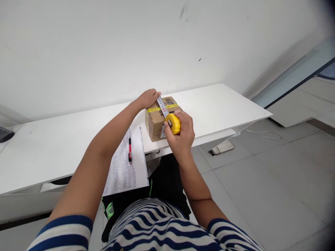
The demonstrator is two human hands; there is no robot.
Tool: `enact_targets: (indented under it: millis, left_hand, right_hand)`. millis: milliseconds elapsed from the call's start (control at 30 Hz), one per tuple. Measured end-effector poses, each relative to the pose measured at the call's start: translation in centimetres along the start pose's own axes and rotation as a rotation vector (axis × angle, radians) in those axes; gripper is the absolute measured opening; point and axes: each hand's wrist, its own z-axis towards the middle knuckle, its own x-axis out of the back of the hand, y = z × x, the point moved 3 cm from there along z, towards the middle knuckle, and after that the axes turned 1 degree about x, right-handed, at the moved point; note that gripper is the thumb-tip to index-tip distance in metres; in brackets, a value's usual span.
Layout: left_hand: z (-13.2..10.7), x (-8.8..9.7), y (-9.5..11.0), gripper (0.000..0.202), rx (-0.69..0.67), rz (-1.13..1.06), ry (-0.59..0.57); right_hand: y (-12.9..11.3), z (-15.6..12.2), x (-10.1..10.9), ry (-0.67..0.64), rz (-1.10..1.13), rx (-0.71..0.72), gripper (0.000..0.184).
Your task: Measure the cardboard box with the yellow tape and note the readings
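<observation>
A small cardboard box [156, 121] with yellow printed tape sits near the front edge of the white table. My right hand [183, 131] grips the yellow case of a tape measure [173, 124] at the box's near top edge. Its pulled-out blade [162, 105] lies across the box top, away from me. At the far end of the blade, my left hand [149, 98] is closed with its fingertips on the blade by the box's far left edge. The tip of the blade is hidden by those fingers.
Left of the box, a handwritten sheet [117, 179] hangs over the edge of the white table [62, 139], with a red and black pen [130, 150] on it. A white wall [117, 45] stands behind. A dark object [5, 134] lies far left; a cable [264, 132] is on the floor.
</observation>
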Motion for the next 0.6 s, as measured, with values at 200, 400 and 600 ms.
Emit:
enact_targets:
  millis: [200,400,600]
  left_hand:
    - [-8.7,3.6,3.3,0.031,-0.163,-0.328,0.269]
    - [-19.4,2.1,2.5,0.044,0.006,-0.488,0.280]
    - [-22.0,0.8,-4.3,0.060,0.321,-0.737,0.374]
  right_hand:
    - [2.3,-2.1,-0.1,0.056,-0.029,0.076,0.070]
    - [-0.6,-4.0,-3.1,0.009,-0.074,0.267,0.073]
    - [-4.5,-4.3,-10.7,-0.407,0.044,0.212,0.075]
